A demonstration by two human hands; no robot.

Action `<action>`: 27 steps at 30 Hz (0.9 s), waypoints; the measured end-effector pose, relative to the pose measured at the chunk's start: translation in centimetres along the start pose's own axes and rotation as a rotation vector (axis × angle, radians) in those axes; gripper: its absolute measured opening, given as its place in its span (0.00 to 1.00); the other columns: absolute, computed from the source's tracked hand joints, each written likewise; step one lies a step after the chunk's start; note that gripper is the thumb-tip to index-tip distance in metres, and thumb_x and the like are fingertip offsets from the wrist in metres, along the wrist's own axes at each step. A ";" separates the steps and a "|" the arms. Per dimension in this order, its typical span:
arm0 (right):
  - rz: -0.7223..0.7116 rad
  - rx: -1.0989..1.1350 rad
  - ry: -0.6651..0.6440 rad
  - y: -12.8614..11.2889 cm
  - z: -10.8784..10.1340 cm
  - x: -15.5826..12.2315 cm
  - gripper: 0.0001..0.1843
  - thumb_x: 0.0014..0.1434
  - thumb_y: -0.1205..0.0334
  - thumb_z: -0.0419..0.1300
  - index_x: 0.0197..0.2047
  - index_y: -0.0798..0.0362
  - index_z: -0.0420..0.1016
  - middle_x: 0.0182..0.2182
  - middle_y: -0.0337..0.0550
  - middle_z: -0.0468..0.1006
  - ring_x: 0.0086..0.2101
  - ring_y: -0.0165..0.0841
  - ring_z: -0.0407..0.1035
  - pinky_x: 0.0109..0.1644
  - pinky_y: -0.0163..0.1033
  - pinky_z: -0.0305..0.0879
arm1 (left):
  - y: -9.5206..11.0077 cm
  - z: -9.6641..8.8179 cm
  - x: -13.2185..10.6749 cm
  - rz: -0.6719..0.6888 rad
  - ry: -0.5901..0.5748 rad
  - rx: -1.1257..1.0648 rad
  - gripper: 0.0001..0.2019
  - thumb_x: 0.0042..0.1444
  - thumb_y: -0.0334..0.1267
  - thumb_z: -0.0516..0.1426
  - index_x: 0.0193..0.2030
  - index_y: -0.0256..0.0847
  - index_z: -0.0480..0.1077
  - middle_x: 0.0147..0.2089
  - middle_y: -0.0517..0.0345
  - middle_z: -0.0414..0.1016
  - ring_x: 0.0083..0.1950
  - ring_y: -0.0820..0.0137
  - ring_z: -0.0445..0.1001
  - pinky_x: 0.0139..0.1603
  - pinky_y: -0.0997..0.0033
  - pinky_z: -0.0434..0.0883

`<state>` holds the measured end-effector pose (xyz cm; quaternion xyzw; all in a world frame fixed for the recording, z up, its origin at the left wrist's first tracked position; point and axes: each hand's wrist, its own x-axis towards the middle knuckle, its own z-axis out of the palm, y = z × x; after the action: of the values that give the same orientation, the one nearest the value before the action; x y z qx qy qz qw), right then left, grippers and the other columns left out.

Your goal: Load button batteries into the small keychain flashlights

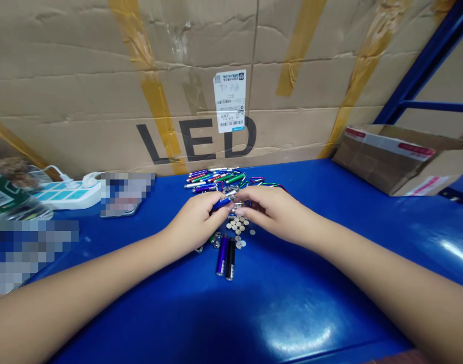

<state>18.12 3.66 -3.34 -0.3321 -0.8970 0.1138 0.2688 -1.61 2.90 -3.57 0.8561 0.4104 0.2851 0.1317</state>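
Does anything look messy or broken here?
One small, round, pale disc lies apart, just right of the loose cluster of similar little discs, as if it strayed. The big brown cardboard behind is wrinkled, so it looks battered.

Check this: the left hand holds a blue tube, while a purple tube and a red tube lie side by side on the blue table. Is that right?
No: the head view shows a black tube, not red, beside the purple tube on the blue table. The left hand does hold a blue tube.
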 end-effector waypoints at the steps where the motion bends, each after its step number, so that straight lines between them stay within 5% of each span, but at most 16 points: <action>1: -0.020 -0.051 -0.018 0.0 0.0 0.0 0.08 0.62 0.62 0.57 0.44 0.54 0.72 0.40 0.46 0.80 0.39 0.35 0.72 0.42 0.38 0.63 | 0.1 0.0 0.0 -0.018 -0.006 -0.027 0.14 0.63 0.42 0.50 0.30 0.37 0.68 0.29 0.61 0.71 0.31 0.71 0.68 0.32 0.72 0.63; 8: -0.174 -0.542 -0.090 -0.5 -0.6 -0.3 0.17 0.67 0.53 0.49 0.38 0.56 0.73 0.30 0.50 0.79 0.30 0.36 0.71 0.32 0.38 0.59 | 0.3 0.1 -0.1 -0.140 -0.058 -0.280 0.17 0.63 0.48 0.49 0.35 0.38 0.70 0.33 0.59 0.73 0.35 0.69 0.69 0.36 0.70 0.67; 13: -0.171 -0.691 -0.144 -1.1 -0.2 -0.3 0.20 0.69 0.57 0.43 0.42 0.60 0.72 0.29 0.54 0.78 0.29 0.40 0.71 0.28 0.40 0.53 | 0.6 0.4 -0.3 -0.246 -0.043 -0.428 0.18 0.63 0.51 0.49 0.34 0.37 0.68 0.29 0.61 0.69 0.31 0.72 0.66 0.32 0.72 0.66; 20: -0.128 -0.664 -0.196 -0.9 0.2 -0.3 0.13 0.67 0.64 0.46 0.41 0.58 0.70 0.31 0.54 0.79 0.31 0.41 0.73 0.29 0.40 0.52 | 0.3 -0.5 0.2 -0.134 -0.029 -0.031 0.19 0.65 0.50 0.46 0.33 0.38 0.67 0.32 0.58 0.72 0.34 0.68 0.68 0.36 0.67 0.66; 27: 0.171 -0.316 0.029 -0.5 -0.2 0.0 0.14 0.68 0.58 0.39 0.33 0.51 0.58 0.27 0.45 0.73 0.26 0.33 0.64 0.30 0.37 0.52 | 0.0 -0.8 0.0 -0.041 -0.121 -0.012 0.12 0.64 0.45 0.49 0.36 0.40 0.66 0.33 0.60 0.72 0.34 0.69 0.69 0.35 0.71 0.66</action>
<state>18.01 3.28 -3.00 -0.4467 -0.8683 -0.0111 0.2155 -2.06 2.89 -2.94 0.8624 0.4174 0.2324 0.1673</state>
